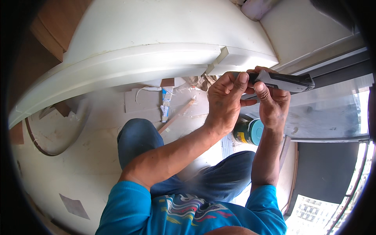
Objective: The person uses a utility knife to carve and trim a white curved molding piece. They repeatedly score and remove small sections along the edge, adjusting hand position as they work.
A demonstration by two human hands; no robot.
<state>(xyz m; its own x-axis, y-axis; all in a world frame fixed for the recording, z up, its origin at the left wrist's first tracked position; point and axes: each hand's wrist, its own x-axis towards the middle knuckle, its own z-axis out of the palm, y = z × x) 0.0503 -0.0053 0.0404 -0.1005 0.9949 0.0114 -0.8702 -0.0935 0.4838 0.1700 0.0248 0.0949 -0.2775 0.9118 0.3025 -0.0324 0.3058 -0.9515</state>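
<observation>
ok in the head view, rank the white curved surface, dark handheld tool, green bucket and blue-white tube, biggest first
1. White curved surface
2. Dark handheld tool and green bucket: too close to rank; the tool is probably nearer the camera
3. Blue-white tube

The left hand [224, 102] pinches the left end of a black-and-grey utility knife [291, 82], while the right hand [273, 107] grips its middle, thumb on the near side. Across the far side runs a white countertop [156, 29], a pale strip [217, 60] set against its front edge. Below, a lidded green bucket [242, 132] stands between the 2 forearms. Farther left on the floor [94, 152] lie a wooden stick [181, 112], a blue-and-white tube [165, 105] and crumpled brown paper [203, 82]. At left is a dark curved strip [37, 144].
</observation>
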